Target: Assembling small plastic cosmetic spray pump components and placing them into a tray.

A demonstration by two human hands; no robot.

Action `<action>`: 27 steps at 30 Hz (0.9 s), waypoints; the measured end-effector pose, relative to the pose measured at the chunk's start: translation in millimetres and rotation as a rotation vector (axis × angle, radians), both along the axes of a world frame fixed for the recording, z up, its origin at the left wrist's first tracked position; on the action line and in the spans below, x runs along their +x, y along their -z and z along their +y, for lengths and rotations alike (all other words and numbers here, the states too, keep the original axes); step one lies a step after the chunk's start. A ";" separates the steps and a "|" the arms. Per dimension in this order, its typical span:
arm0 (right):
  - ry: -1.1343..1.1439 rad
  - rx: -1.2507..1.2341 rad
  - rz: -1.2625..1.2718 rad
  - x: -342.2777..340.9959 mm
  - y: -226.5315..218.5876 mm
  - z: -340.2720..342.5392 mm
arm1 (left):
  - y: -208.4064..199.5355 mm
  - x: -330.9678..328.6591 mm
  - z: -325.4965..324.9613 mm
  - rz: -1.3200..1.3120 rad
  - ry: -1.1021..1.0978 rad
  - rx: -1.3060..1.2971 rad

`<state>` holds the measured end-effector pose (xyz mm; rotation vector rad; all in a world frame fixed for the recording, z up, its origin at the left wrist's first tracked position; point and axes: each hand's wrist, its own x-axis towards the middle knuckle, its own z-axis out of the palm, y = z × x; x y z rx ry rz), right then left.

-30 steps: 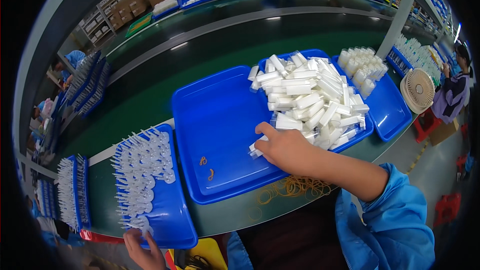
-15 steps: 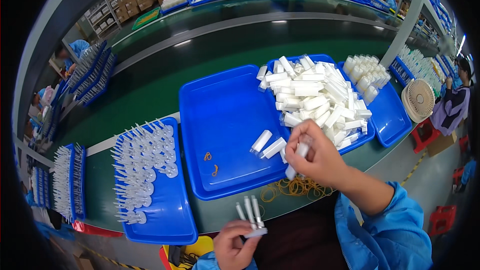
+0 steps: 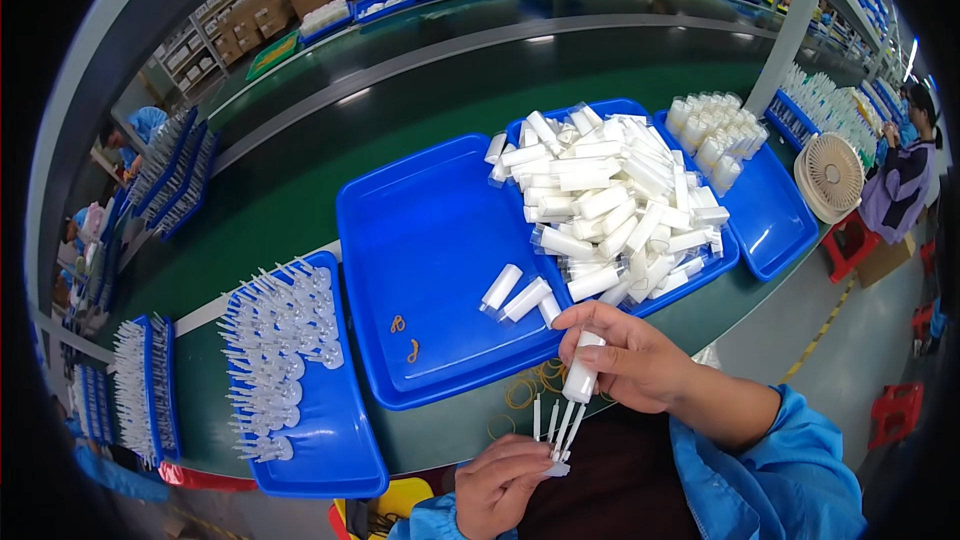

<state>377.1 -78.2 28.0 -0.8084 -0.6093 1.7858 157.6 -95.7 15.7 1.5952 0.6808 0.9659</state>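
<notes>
My left hand pinches the base of a white plastic pronged piece, its several slim prongs pointing up. Just above it my right hand grips a white bottle-like tube between thumb and fingers. The tube is tilted, and its lower end meets the tips of some prongs; whether they go inside I cannot tell. In front of my hands is a large blue tray with a few wrapped white tubes at its right side. Beside it a heap of such tubes fills another blue tray.
At left, a blue tray holds rows of pronged pieces. Yellow rubber bands lie by the table's front edge. To the right are a blue tray with upright tubes and a beige fan. Co-workers sit across the bench.
My right hand has come down and toward me with the tube, bringing it to the prongs. My left hand has shifted slightly right, and the whole view has moved a little.
</notes>
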 end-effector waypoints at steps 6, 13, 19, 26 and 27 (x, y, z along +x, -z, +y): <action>-0.084 0.307 -0.748 6.2 -2.1 -3.3 | 4.7 0.9 -2.8 -0.021 -0.045 -0.008; -0.157 0.213 -0.492 25.0 -4.2 -19.9 | 8.1 6.0 4.0 -0.003 0.143 0.088; -0.173 0.338 -0.768 22.8 -0.2 -49.0 | 22.8 22.3 2.2 -0.074 0.158 0.134; -0.222 0.710 -1.025 13.8 11.4 -50.3 | 34.8 10.2 -2.9 -0.019 0.232 0.113; -0.144 0.799 -1.086 15.3 10.7 -40.7 | 34.7 9.8 -4.2 -0.057 0.180 0.036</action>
